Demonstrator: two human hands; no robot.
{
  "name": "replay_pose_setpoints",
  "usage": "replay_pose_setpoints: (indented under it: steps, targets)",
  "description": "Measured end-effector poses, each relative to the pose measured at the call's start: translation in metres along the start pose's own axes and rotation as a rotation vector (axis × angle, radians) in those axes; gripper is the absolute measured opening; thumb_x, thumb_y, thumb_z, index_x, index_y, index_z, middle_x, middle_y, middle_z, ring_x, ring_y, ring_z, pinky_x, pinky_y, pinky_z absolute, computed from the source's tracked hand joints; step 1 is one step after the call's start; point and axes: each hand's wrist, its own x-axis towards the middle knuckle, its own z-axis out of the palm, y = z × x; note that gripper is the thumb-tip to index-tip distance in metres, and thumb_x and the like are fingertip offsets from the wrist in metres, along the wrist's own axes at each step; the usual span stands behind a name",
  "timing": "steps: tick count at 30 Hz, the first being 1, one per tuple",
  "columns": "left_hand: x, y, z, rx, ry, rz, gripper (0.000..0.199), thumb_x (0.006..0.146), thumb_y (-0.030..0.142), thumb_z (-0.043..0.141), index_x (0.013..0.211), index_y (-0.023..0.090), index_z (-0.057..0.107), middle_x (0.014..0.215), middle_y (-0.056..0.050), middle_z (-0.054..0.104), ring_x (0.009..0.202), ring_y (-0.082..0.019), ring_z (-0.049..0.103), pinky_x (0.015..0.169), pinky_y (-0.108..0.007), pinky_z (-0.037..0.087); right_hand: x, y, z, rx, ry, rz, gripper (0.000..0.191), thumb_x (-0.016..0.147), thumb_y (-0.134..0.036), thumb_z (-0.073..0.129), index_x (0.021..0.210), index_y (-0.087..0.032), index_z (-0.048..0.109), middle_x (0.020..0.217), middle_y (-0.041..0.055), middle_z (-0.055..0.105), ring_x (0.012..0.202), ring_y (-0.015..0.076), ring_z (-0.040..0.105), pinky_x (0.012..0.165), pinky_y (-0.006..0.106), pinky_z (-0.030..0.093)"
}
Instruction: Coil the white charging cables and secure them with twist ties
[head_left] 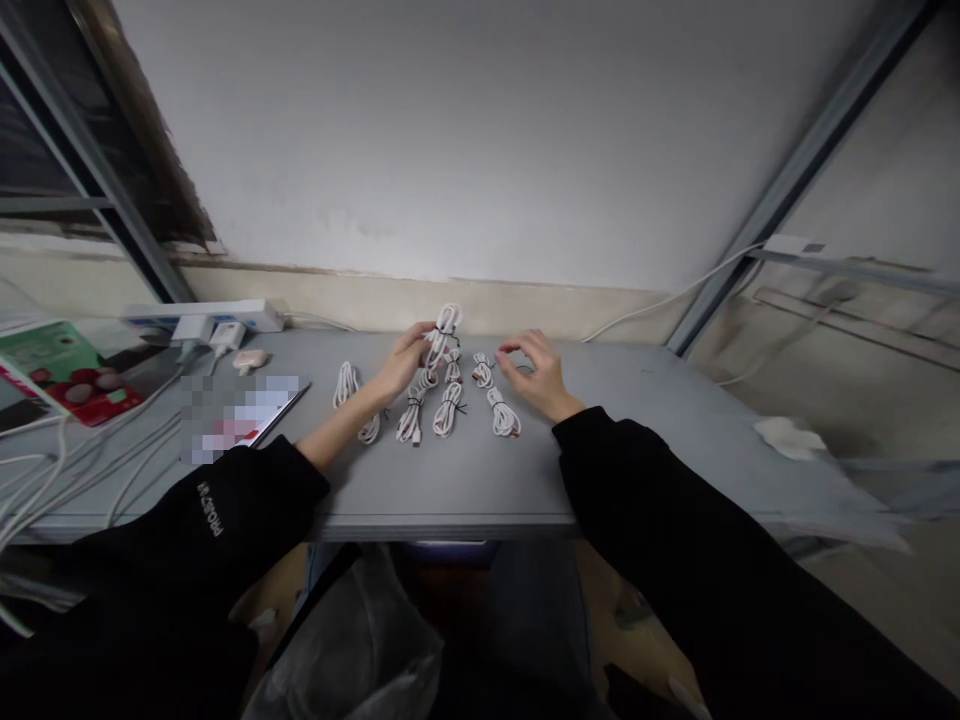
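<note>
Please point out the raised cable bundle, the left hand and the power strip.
Raised cable bundle (448, 320): head view, on its looped upper part.
Left hand (406, 362): head view, back of hand.
Power strip (225, 311): head view, on its casing.

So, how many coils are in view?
9 visible: one coil in the left hand, two flanking the left forearm, four in the middle, two by the right hand. More may be hidden.
</note>
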Motion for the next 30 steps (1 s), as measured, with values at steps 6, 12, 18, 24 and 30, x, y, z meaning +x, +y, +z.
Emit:
replay_pose_setpoints:
  steps: [6,12,18,24,30]
  targets:
    - [-0.026,0.012,0.045,-0.050,-0.242,0.162,0.029,0.077,0.019,0.042,0.101,0.016,0.058,0.089,-0.003,0.062,0.073,-0.014,0.053,0.069,-0.027,0.043,-0.001,-0.012,0.003,0.047,-0.068,-0.046,0.022,0.087,-0.041,0.063,0.079,-0.022,0.057,0.076,0.0026,0.062,0.073,0.0179,0.055,0.069,0.034,0.045]
    - [-0.030,0.010,0.053,0.167,-0.181,0.350,0.028,0.092,0.043,0.045,0.085,0.018,0.053,0.072,0.001,0.051,0.066,-0.012,0.045,0.064,-0.026,0.036,-0.007,-0.010,0.008,0.068,-0.089,-0.055,0.024,0.096,-0.035,0.047,0.076,-0.022,0.052,0.072,0.0027,0.057,0.069,0.0164,0.052,0.065,0.032,0.043]
    - [-0.034,0.010,0.051,0.278,-0.053,0.354,0.032,0.091,0.045,0.049,0.071,0.019,0.047,0.058,0.004,0.042,0.057,-0.011,0.038,0.056,-0.026,0.030,-0.011,-0.019,0.013,0.092,-0.151,0.044,0.033,0.099,-0.039,0.035,0.075,-0.023,0.050,0.069,0.0028,0.053,0.066,0.0165,0.051,0.063,0.031,0.042]
    - [-0.031,0.003,0.052,0.221,-0.045,0.281,0.035,0.092,0.046,0.046,0.069,0.019,0.046,0.054,0.005,0.041,0.051,-0.010,0.037,0.052,-0.025,0.029,-0.010,-0.022,0.012,0.099,-0.155,0.042,0.036,0.099,-0.041,0.035,0.069,-0.023,0.043,0.063,-0.0003,0.047,0.057,0.0137,0.043,0.057,0.029,0.036]
    - [-0.028,0.002,0.051,0.077,-0.076,0.144,0.047,0.092,0.057,0.041,0.065,0.019,0.045,0.046,0.005,0.039,0.043,-0.008,0.033,0.045,-0.024,0.027,-0.012,-0.022,0.012,0.021,-0.161,0.033,0.037,0.099,-0.039,0.035,0.067,-0.022,0.041,0.060,-0.0009,0.046,0.055,0.0127,0.042,0.056,0.028,0.033]
